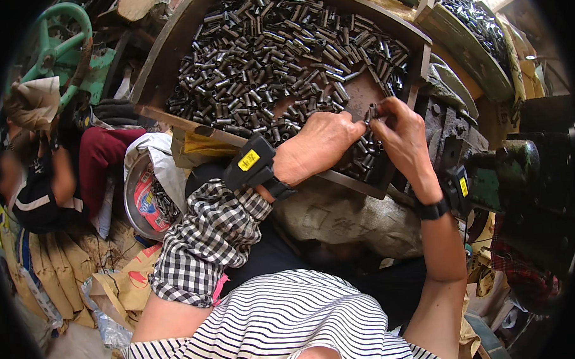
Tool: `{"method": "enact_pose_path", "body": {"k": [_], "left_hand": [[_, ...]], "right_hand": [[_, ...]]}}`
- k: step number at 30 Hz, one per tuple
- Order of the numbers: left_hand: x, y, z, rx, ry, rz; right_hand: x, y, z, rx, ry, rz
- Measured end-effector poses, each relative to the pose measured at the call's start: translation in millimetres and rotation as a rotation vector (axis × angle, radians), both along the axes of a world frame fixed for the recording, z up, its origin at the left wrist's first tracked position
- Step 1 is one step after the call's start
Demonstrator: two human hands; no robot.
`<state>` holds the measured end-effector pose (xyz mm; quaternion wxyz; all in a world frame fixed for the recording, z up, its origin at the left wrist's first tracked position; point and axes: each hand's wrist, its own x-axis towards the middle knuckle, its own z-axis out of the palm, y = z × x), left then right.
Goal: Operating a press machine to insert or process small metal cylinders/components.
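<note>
Metal tubes (264,60), short and dark, fill a large wooden tray (169,51) tilted toward the person. Second tray (466,46) of similar tubes sits to the right of the large tray, at its far end. Round metal bowl (136,197) with a few tubes lies below the tray's left corner. Left hand (321,146) rests on tubes at the tray's lower right corner, fingers curled narrow. Right hand (403,134), just beside it, pinches a small tube (374,111) between fingertips.
</note>
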<state>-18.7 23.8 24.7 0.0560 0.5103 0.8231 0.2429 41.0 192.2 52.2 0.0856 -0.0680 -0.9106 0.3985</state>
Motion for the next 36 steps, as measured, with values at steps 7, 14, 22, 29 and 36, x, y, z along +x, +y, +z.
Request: {"method": "enact_pose_path", "body": {"k": [7, 14, 22, 29, 36], "left_hand": [[5, 10, 2, -0.123, 0.059, 0.009], [9, 15, 4, -0.169, 0.186, -0.049], [11, 18, -1, 0.027, -0.009, 0.042], [4, 17, 18, 0.435, -1.593, 0.201], [14, 20, 21, 0.509, -1.705, 0.299]], "right_hand": [[65, -5, 10, -0.611, -0.108, -0.177], [66, 3, 6, -0.318, -0.033, -0.110], [69, 2, 1, -0.671, -0.078, -0.217], [69, 7, 8, -1.078, -0.092, -0.238], [68, 6, 7, -1.134, -0.062, -0.264]]}}
